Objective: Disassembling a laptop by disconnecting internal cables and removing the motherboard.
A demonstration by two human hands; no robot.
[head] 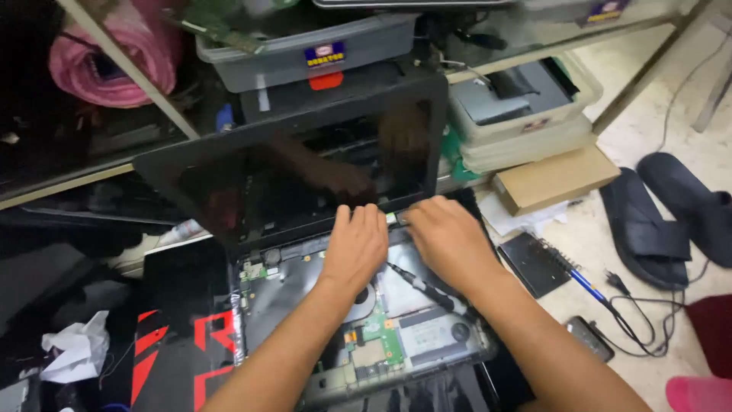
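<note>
We see an opened laptop (358, 320) on the floor, its base stripped of the cover so that the green board (379, 329), a round fan (366, 299) and metal shields lie bare. The dark screen (297, 172) stands tilted back above the base and mirrors both hands.

The left hand (354, 246) lies palm down at the hinge line, fingers pressed together and laid flat on the lower rim of the screen. The right hand (446, 236) sits just beside it, fingers curled at the same rim — they seem to pinch a small pale part at the hinge, though we cannot tell what it is. A screwdriver (423, 286) with a black handle lies across the base, under the right wrist.

To the right, on the pale floor, lie a black notebook (537, 263) with a blue pen (583, 281), a cardboard box (553, 179), two dark sandals (671, 214) and a black cable (633, 317). A grey bin (305, 49) sits on the shelf above; crumpled white paper (76, 347) lies at the left — beside a red and black mat (179, 343).
</note>
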